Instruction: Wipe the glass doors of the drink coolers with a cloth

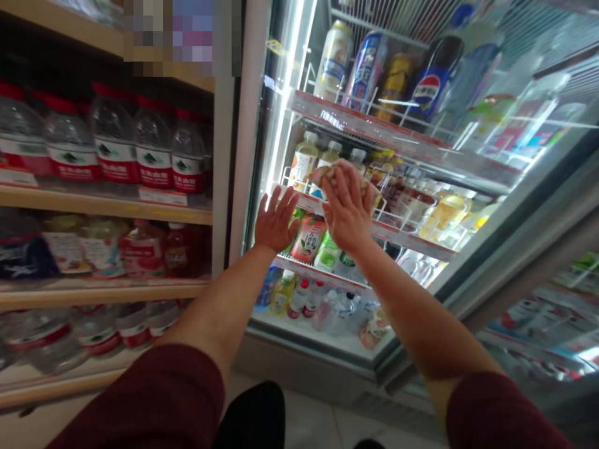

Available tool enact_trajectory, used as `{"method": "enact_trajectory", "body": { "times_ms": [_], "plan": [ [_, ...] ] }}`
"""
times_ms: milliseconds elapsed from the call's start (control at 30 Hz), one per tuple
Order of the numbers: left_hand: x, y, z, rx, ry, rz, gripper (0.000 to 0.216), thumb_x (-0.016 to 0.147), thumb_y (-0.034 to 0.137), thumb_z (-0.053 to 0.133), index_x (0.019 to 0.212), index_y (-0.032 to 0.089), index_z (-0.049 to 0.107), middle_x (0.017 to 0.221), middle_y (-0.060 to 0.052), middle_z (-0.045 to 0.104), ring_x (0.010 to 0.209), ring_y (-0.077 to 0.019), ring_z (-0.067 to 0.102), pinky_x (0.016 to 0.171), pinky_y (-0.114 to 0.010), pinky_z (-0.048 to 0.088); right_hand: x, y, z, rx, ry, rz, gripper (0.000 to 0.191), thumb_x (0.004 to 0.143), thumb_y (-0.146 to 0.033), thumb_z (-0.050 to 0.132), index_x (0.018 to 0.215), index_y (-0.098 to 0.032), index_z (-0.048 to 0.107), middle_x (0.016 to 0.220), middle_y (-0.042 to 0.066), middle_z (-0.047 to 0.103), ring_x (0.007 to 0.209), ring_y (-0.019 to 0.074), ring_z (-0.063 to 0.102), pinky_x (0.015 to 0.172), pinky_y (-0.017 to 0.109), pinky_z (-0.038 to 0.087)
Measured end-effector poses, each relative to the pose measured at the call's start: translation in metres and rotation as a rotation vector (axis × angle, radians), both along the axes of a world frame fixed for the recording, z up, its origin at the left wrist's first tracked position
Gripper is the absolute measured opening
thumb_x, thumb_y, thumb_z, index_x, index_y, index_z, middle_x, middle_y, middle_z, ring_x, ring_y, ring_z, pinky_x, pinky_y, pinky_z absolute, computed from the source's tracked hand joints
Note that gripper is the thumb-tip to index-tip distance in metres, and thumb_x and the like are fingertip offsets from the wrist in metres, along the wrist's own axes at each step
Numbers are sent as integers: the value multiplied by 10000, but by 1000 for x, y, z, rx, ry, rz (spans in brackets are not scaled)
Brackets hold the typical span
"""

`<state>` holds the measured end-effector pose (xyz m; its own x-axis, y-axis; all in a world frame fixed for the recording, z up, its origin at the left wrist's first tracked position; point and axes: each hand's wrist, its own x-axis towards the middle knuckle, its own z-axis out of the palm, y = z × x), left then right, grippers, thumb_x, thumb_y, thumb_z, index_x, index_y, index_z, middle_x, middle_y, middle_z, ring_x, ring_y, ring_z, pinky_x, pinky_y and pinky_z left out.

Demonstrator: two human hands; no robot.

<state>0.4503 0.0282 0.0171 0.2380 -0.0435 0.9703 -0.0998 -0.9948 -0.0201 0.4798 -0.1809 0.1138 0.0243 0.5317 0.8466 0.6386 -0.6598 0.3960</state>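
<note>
A drinks fridge with a glass door (247, 137) stands in front of me. My left hand (276, 221) lies flat against the glass with its fingers spread, holding nothing. Higher and to the right, my right hand (349, 215) presses a crumpled, pinkish cloth (369, 191) on the same pane. Part of the cloth is covered by my fingers. Behind the glass, bottles and cans fill the wire-fronted shelves, among them a red-labelled pack (309, 239) near my left hand and a dark cola bottle (435, 78) at the top.
Wooden shelves (107, 209) at the left carry red-capped water bottles (115, 140) and other drinks. At the right, beyond the door frame, is another glass-fronted cooler (538, 324) with more goods. Pale floor tiles (311, 411) and a dark shoe or leg show below.
</note>
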Motion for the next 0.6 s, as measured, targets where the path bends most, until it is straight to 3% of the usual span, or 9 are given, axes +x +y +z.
{"method": "enact_trajectory", "body": {
  "times_ms": [67, 100, 233, 400, 433, 533, 600],
  "plan": [
    [0, 0, 0, -17, 20, 15, 600, 1029, 456, 269, 1570, 199, 314, 1617, -80, 350, 1563, -215, 79, 1282, -456, 37, 0, 2, 17, -154, -12, 28, 492, 1063, -349, 327, 1552, -307, 364, 1646, -4, 335, 1551, 193, 199, 1275, 492, 72],
    [1, 0, 0, -25, 27, 17, 599, 1027, 455, 272, 1568, 202, 320, 1618, -78, 349, 1563, -218, 87, 1282, -457, 38, 0, 2, 24, -154, -10, 22, 488, 1068, -331, 302, 1552, -316, 360, 1649, -9, 330, 1549, 186, 204, 1273, 496, 78],
    [2, 1, 0, -25, 27, -3, 604, 1015, 446, 304, 1569, 204, 320, 1619, -80, 345, 1562, -223, 97, 1283, -459, 34, 1, 0, 33, 80, 12, -63, 508, 1064, -328, 299, 1570, -293, 327, 1679, 21, 250, 1567, 245, 133, 1253, 573, 100],
    [3, 1, 0, -45, 24, 17, 605, 1009, 464, 307, 1555, 209, 355, 1604, -80, 373, 1560, -224, 123, 1280, -461, 55, 5, -24, 4, -385, -17, 48, 562, 1050, -351, 374, 1592, -364, 227, 1655, -48, 308, 1553, 174, 191, 1283, 480, 79],
    [2, 1, 0, -44, 19, 10, 604, 1008, 460, 310, 1554, 207, 357, 1601, -81, 379, 1559, -224, 129, 1280, -459, 56, 6, -33, -3, -361, -14, 36, 562, 1053, -342, 367, 1594, -365, 219, 1653, -48, 312, 1552, 170, 195, 1282, 476, 79],
    [2, 0, 1, -39, 11, -19, 604, 1002, 438, 329, 1560, 205, 345, 1604, -81, 374, 1559, -226, 131, 1282, -456, 43, 9, -61, -26, 7, 40, -82, 587, 1047, -327, 381, 1607, -316, 206, 1675, 26, 255, 1568, 250, 134, 1260, 551, 74],
    [1, 0, 1, -46, 20, -27, 611, 995, 429, 343, 1565, 207, 335, 1610, -76, 362, 1560, -228, 121, 1283, -457, 38, 11, -80, -42, 39, 53, -91, 611, 1038, -324, 418, 1609, -317, 200, 1667, 41, 274, 1567, 271, 137, 1256, 556, 73]
  ]
}}
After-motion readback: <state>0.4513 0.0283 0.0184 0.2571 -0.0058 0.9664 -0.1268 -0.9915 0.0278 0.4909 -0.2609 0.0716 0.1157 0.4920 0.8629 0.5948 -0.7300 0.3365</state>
